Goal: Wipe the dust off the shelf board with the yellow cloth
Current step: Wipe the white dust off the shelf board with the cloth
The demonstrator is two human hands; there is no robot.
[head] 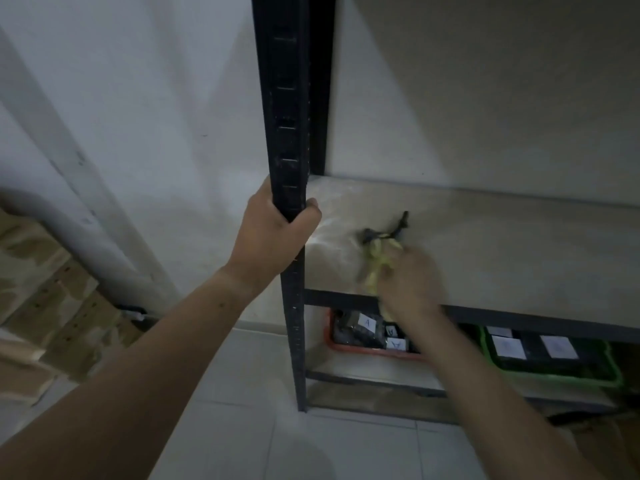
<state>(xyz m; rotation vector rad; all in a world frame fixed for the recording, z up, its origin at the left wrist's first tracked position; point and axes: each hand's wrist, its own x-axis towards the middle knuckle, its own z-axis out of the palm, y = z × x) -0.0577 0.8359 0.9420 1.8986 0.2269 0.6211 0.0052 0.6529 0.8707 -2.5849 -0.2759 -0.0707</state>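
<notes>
Our left hand (pixel 273 233) is wrapped round the black upright post (pixel 289 116) at the shelf board's (pixel 502 244) front left corner, which we judge steadies the rack and us while we lean in. Well apart from it, our right hand (pixel 412 275), blurred, holds the yellow cloth (pixel 375 268) bunched up and pressed on the board near its front edge, toward the left end. A small dark object (pixel 398 226) lies on the board just beyond the cloth, so the next stroke probably needs to go round it or lift it.

Head-worn, downward, near shelf board (pixel 491 247)
</notes>
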